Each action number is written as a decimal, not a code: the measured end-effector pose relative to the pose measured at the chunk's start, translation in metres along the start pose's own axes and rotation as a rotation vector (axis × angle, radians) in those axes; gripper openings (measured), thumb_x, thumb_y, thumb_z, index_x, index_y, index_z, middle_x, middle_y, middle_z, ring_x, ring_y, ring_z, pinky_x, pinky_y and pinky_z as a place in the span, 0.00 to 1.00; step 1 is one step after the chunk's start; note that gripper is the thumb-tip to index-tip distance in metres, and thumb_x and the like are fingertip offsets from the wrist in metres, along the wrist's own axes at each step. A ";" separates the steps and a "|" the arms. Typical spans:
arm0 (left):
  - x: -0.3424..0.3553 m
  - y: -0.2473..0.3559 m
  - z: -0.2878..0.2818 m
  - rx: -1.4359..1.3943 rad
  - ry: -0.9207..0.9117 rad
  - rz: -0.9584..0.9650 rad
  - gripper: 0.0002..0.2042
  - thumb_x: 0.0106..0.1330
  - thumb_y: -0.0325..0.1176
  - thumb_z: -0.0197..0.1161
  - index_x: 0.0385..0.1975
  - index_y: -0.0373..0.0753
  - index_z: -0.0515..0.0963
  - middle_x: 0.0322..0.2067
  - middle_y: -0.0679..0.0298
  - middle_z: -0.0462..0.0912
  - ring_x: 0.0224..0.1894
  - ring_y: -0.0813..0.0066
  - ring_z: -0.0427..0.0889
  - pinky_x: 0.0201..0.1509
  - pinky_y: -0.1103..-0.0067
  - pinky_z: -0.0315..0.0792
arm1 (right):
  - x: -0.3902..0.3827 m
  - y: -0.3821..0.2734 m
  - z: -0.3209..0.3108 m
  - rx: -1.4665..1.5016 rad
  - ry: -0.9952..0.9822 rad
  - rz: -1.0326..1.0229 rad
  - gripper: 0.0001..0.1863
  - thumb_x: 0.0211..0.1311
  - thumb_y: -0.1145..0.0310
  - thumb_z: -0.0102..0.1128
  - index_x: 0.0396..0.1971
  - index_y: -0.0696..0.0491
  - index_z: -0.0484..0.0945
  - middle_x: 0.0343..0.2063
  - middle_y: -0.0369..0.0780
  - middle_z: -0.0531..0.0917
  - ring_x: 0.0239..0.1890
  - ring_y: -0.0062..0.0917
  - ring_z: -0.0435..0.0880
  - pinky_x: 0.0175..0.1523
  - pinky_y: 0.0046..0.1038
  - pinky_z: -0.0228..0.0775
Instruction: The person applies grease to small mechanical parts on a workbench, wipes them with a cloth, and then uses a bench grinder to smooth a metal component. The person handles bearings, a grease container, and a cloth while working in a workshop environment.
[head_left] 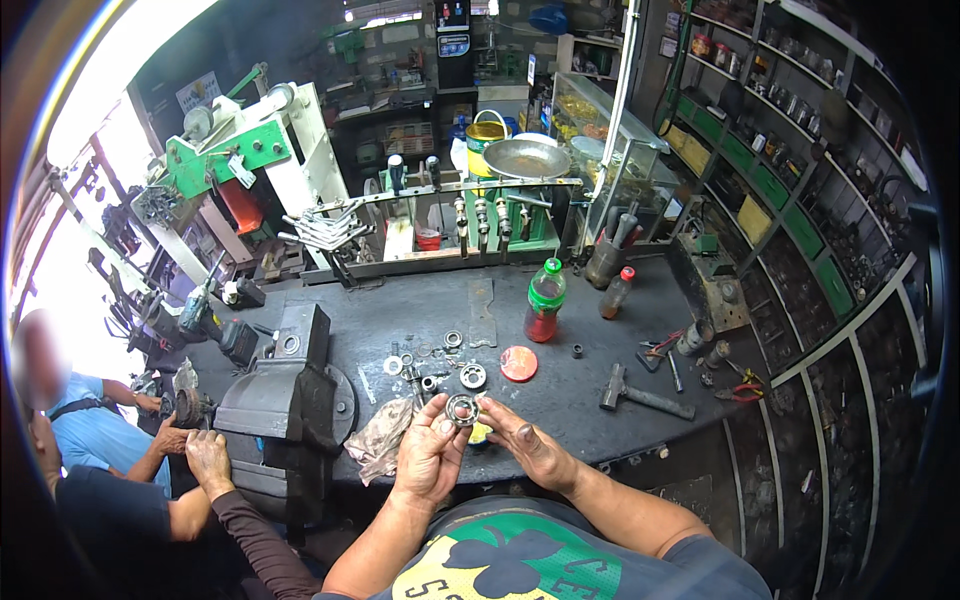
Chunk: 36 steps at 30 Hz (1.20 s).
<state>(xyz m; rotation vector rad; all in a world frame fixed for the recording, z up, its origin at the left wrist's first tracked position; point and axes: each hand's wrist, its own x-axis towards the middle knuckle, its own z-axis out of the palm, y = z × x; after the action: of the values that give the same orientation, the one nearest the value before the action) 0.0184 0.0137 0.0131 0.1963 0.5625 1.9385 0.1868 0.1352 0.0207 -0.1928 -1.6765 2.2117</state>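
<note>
A metal ball bearing point(462, 408) is held upright-facing between my two hands over the bench. My left hand point(430, 455) grips its left side, and my right hand point(530, 450) holds its right side with the fingertips. A small yellow container point(480, 436) is partly hidden just beneath the bearing. Another bearing point(473, 376) lies a little beyond, among small metal rings point(453, 339). A red round lid point(518, 364) lies to the right of these, and a crumpled dirty rag point(380, 440) is left of my left hand.
A large bench vise point(275, 400) stands at left on the dark bench point(600, 440). Co-workers point(110, 450) are at its left with hands on a metal part. A hammer point(640, 400), pliers point(745, 390), two bottles point(546, 305), a drill point(205, 320) and shelving point(830, 280) surround the area.
</note>
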 end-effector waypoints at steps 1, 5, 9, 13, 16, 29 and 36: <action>0.001 0.000 0.001 -0.002 -0.006 -0.011 0.24 0.69 0.22 0.72 0.64 0.38 0.74 0.51 0.60 0.86 0.56 0.68 0.87 0.66 0.70 0.81 | 0.001 0.005 -0.003 -0.039 -0.004 -0.029 0.53 0.79 0.27 0.36 0.82 0.61 0.53 0.83 0.49 0.54 0.86 0.43 0.46 0.86 0.43 0.40; 0.000 0.000 0.003 0.008 0.011 -0.029 0.24 0.68 0.21 0.72 0.64 0.38 0.74 0.52 0.59 0.86 0.56 0.68 0.87 0.66 0.71 0.82 | 0.004 -0.005 -0.007 -0.464 -0.005 -0.124 0.55 0.78 0.26 0.38 0.81 0.63 0.56 0.82 0.54 0.57 0.86 0.45 0.44 0.86 0.42 0.39; -0.002 0.002 0.004 0.044 -0.001 -0.052 0.25 0.68 0.21 0.72 0.64 0.38 0.74 0.51 0.59 0.86 0.56 0.68 0.87 0.66 0.70 0.82 | 0.006 -0.017 0.003 -0.728 0.089 -0.092 0.55 0.74 0.24 0.42 0.81 0.58 0.59 0.80 0.59 0.56 0.84 0.54 0.47 0.84 0.47 0.45; -0.002 0.002 0.010 0.064 -0.003 -0.054 0.25 0.68 0.22 0.72 0.64 0.38 0.74 0.50 0.59 0.87 0.55 0.68 0.87 0.66 0.71 0.82 | 0.005 -0.023 0.004 -1.283 0.178 -0.167 0.52 0.69 0.23 0.50 0.79 0.48 0.66 0.78 0.62 0.57 0.80 0.57 0.56 0.81 0.58 0.50; -0.002 0.004 0.006 0.075 0.005 -0.043 0.25 0.68 0.23 0.73 0.64 0.38 0.74 0.50 0.59 0.87 0.55 0.68 0.87 0.66 0.71 0.82 | 0.004 -0.027 -0.005 -1.625 0.176 -0.207 0.50 0.65 0.23 0.55 0.78 0.43 0.69 0.78 0.62 0.56 0.77 0.59 0.63 0.77 0.66 0.52; 0.001 -0.007 0.003 0.087 -0.061 -0.067 0.27 0.69 0.21 0.72 0.67 0.37 0.71 0.52 0.53 0.88 0.58 0.64 0.87 0.67 0.70 0.81 | 0.020 -0.025 -0.027 -0.817 0.111 -0.147 0.47 0.60 0.22 0.64 0.50 0.57 0.73 0.75 0.68 0.57 0.79 0.65 0.56 0.80 0.55 0.53; -0.010 -0.008 0.012 0.112 -0.039 -0.067 0.26 0.69 0.21 0.71 0.66 0.37 0.72 0.52 0.54 0.88 0.57 0.65 0.87 0.67 0.69 0.81 | 0.017 -0.033 -0.035 -1.425 0.006 -0.149 0.52 0.58 0.18 0.58 0.56 0.58 0.74 0.77 0.67 0.56 0.81 0.65 0.53 0.81 0.56 0.52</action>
<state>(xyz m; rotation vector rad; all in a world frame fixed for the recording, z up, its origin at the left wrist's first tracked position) 0.0338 0.0108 0.0206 0.2817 0.6445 1.8358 0.1881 0.1803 0.0435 -0.3739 -2.7718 0.5487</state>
